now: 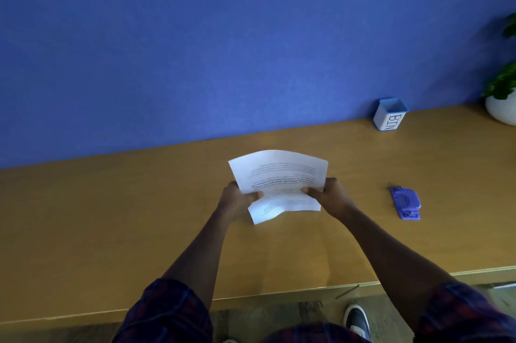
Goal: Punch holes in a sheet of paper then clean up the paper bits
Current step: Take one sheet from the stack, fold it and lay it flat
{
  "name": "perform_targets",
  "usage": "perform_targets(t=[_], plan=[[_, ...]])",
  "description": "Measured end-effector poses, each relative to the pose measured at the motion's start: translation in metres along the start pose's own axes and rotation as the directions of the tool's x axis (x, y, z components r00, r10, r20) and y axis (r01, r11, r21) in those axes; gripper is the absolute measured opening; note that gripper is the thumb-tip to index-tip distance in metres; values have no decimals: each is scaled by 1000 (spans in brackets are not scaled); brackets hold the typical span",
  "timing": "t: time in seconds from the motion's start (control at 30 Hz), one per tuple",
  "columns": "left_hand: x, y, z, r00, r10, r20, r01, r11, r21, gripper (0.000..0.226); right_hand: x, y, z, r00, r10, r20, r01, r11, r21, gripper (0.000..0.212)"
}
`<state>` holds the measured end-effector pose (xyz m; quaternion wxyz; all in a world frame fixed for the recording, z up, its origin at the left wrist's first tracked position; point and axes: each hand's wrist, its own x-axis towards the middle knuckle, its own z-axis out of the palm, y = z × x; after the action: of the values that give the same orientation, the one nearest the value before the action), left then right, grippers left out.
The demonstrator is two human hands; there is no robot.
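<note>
While both hands [240, 200] [326, 193] pinch the bent paper [279, 175], it may crease before reaching the punch [405, 202] at 3 o'clock.

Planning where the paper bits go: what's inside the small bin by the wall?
Only the blue inner wall near the rim of the bin shows. Its bottom is hidden by its own front wall, so contents cannot be seen.

Paper [279, 175] mid-desk [111, 231], hole punch [405, 203] right, bin [390, 114] behind
</note>
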<state>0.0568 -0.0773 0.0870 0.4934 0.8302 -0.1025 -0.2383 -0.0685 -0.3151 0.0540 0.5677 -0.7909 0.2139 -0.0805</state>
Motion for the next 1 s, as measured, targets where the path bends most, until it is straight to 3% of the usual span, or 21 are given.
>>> perform_targets(t=[0.07, 0.17, 0.23, 0.3, 0.4, 0.5, 0.57, 0.63, 0.73, 0.83, 1.0], plan=[[-2, -4, 2, 1000, 3, 20, -4, 1000, 13, 31, 1, 4, 1, 999, 35, -39, -35, 999, -21, 18], [-4, -4, 4, 999, -3, -47, -4, 990, -141, 34, -3, 4, 3, 998, -2, -62, 2, 1000, 3, 3], [-2, -2, 5, 998, -6, -63, -2, 993, -119, 27, -2, 5, 5, 999, -10, -52, 9, 1000, -26, 12], [-1, -3, 6, 997, -20, -73, 15, 998, -68, 23, -1, 8, 6, 997, 37, -71, -42, 996, -75, 4], [2, -3, 8, 986, -52, -157, 36, 994, -106, 20, 0, 15, 10, 986, 41, -162, -49, 998, -44, 40], [1, 1, 9, 972, -117, -205, 29, 921, -389, 19, -3, 14, 17, 954, 143, -264, -133, 990, 56, 81], [0, 3, 9, 980, -142, -142, 38, 825, -564, 28, -5, 12, 19, 935, 275, -222, -224, 947, 230, 92], [-1, 4, 10, 991, -126, -51, 64, 759, -648, 37, -4, 10, 19, 953, 298, -45, -250, 865, 435, 80], [-3, 3, 15, 991, -111, 78, 134, 708, -693, 36, -5, 8, 22, 987, 129, 90, -158, 825, 543, 45], [1, -1, 16, 984, -142, 109, 178, 722, -668, 33, -3, 8, 21, 997, 62, 33, -70, 780, 622, 33], [14, -3, -16, 977, -211, -43, 111, 666, -738, 27, 4, 13, -1, 992, 96, -80, -36, 832, 554, 24]])
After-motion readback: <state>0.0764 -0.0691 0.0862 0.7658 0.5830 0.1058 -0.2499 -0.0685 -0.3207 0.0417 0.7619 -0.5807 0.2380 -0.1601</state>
